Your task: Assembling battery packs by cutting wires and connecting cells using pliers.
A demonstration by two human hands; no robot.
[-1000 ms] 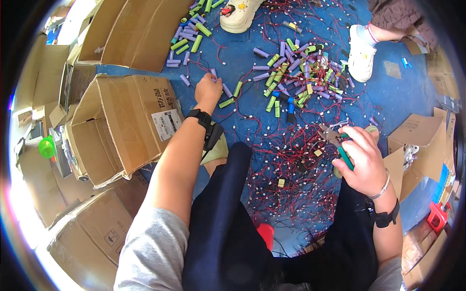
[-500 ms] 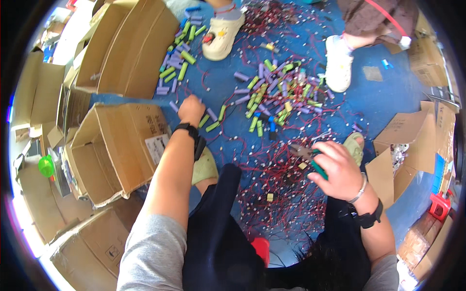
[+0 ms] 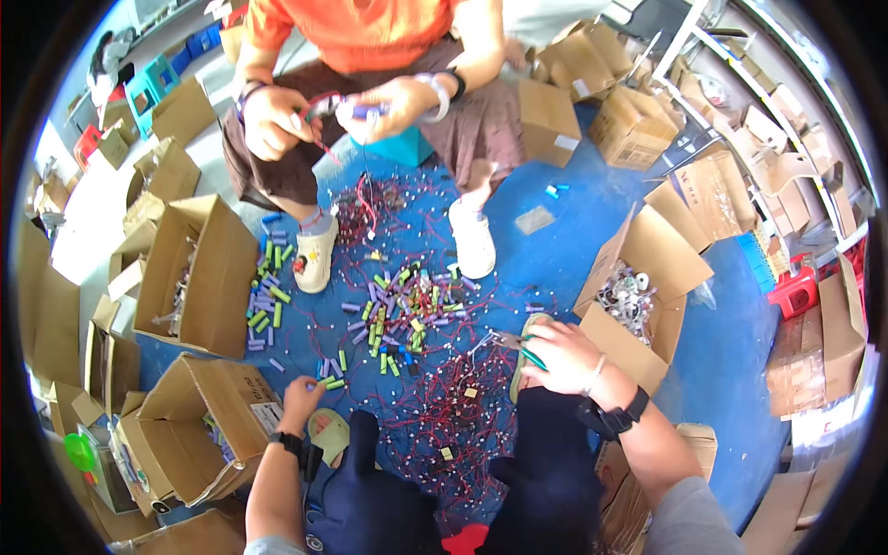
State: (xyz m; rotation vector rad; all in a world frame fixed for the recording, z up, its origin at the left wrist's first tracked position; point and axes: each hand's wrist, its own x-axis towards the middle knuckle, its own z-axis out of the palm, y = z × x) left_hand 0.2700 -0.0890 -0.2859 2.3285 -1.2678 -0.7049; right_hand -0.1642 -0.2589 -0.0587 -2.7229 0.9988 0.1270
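My right hand is closed around green-handled pliers, whose metal jaws point left over loose red wires. Low on the left, my left hand has its fingers bunched beside a few green and purple cylindrical battery cells. What those fingers hold, if anything, is too small to make out. Farther off lies a heap of cells mixed with red wires and small white connectors. Across from me, a co-worker in orange holds a purple cell and a tool that is partly hidden by the fingers.
To my left, an open carton has some cells inside, with another tall carton behind it. More cells lie alongside. On the right, an open box contains white parts. The co-worker's light clogs stand beyond the heap.
My view has tilted up, bringing the co-worker's hands and torso into sight. My left hand has come nearer to me, beside the small group of cells. The pliers remain in my right hand.
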